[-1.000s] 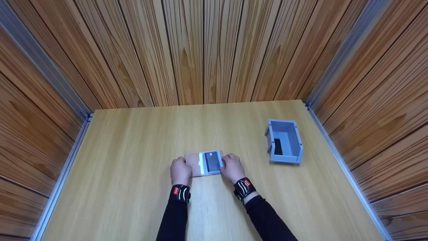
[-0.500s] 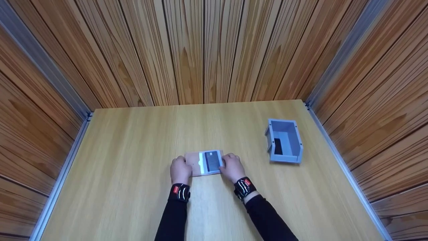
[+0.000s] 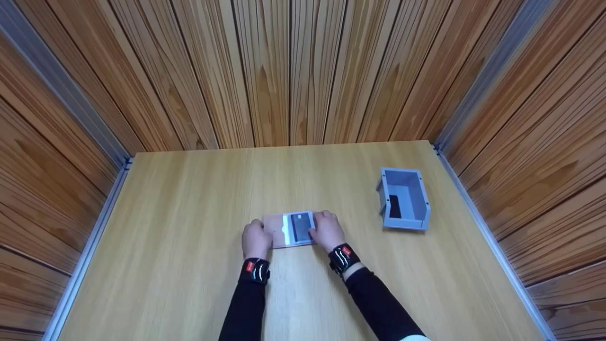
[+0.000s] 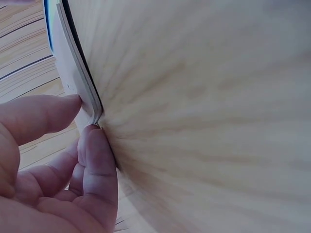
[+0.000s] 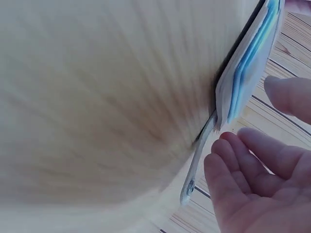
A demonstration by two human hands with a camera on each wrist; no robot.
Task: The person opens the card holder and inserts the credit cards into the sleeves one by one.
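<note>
One thumb [image 4: 46, 116] and the fingers [image 4: 99, 158] of the left hand [image 3: 255, 239] pinched the left end of an opened wallet [image 3: 272, 227] on the bench [image 3: 199, 199]. The right hand [image 3: 329, 230], thumb parted from its fingers, was just beside the wallet's strap [image 5: 195, 162]. Well to the right stood a grey bin [image 3: 405, 223] holding something dark [image 3: 395, 207].

Long black sleeves [image 3: 243, 310] are worn with black wristbands [image 3: 256, 277]; each band has small red label [image 3: 249, 266] and white curved lines [image 3: 261, 271].
</note>
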